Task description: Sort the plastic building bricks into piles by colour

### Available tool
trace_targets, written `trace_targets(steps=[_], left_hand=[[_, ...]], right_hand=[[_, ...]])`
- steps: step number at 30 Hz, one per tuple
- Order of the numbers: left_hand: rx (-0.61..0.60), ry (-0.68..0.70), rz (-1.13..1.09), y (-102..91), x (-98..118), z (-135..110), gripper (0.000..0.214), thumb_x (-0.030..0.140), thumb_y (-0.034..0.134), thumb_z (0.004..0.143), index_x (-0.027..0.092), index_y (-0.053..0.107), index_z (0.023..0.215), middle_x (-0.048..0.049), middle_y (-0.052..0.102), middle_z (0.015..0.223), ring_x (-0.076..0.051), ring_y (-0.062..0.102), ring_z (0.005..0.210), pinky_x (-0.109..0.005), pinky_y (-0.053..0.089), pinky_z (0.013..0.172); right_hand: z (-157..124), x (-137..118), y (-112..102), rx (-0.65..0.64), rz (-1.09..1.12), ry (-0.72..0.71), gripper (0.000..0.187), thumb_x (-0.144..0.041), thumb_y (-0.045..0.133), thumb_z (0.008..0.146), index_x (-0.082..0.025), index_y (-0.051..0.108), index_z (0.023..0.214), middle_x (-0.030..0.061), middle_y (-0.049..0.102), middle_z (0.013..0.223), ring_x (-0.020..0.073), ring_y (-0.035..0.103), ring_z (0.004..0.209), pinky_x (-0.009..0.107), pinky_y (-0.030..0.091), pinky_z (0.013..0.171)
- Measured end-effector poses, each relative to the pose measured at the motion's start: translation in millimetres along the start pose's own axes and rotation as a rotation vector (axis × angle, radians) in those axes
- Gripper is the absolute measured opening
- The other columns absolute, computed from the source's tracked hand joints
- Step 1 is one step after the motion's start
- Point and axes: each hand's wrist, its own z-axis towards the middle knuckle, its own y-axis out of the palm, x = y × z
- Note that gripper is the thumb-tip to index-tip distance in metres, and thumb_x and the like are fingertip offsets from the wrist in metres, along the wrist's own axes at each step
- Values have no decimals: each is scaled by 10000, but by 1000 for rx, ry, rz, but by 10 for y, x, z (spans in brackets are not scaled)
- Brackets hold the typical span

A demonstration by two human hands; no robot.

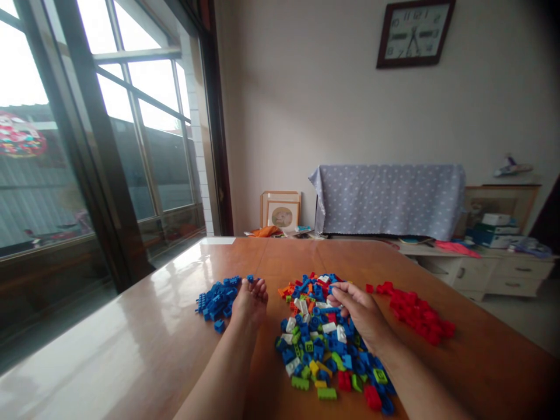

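Note:
My left hand [251, 300] is beside a pile of blue building bricks [217, 300], palm turned partly up and fingers curled. A small blue building brick [249, 279] shows at its thumb and fingertips; the curled fingers hide part of what is there. Over the right side of a mixed heap of building bricks [312, 344], my right hand [359, 309] pinches a small blue piece [331, 288] between thumb and forefinger. The heap has blue, green, white, yellow, orange and red bricks. To the right of that hand lies a pile of red building bricks [415, 312].
The bricks lie on a glossy brown wooden table [175, 350]. Beyond its far edge are a cloth-covered object [389, 201], a framed picture [282, 214] and a white cabinet [503, 271]. Glass windows [144, 128] stand to the left.

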Motion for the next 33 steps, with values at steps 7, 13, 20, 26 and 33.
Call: trace_targets(steps=[7,13,20,26,33], left_hand=[[36,-23,-26,66,-12,-93,288,399,414,985,158,572,985,-98,687,904,-131,655,687,-224,483,588],[-308,27,416,235,-243,-336,341,431,705,794,137,641,955,-74,696,817,-125,625,658,-217,430,601],[-645,150,732,376,-291,-642,424,554,649,816,135,673,874,-50,675,801,-104,533,628,-217,363,575],[-753,149,758,391,-374,-675,414,513,750,746,124,675,865,-9,619,717,-94,481,619,-213,343,584],[-446,118,482,293,-324,-415,316,399,784,736,125,671,846,-20,648,723,-82,518,569,-195,349,530]], right_hand=[[12,30,12,-34,-23,-12,405,-519,596,843,-193,651,1077,71,727,950,254,668,940,289,454,631],[1,39,61,-82,-47,-113,322,-433,641,815,-203,599,1036,35,697,931,204,644,871,287,483,700],[-39,59,147,-142,-218,-276,247,-343,625,840,-225,614,1057,4,675,852,177,622,796,295,491,727],[-121,-25,232,-183,-331,-382,161,-323,597,870,-244,645,1002,18,711,890,188,657,819,310,512,758],[-70,65,187,-89,-381,-347,318,-337,597,866,-227,606,1164,29,698,900,190,657,837,303,518,755]])
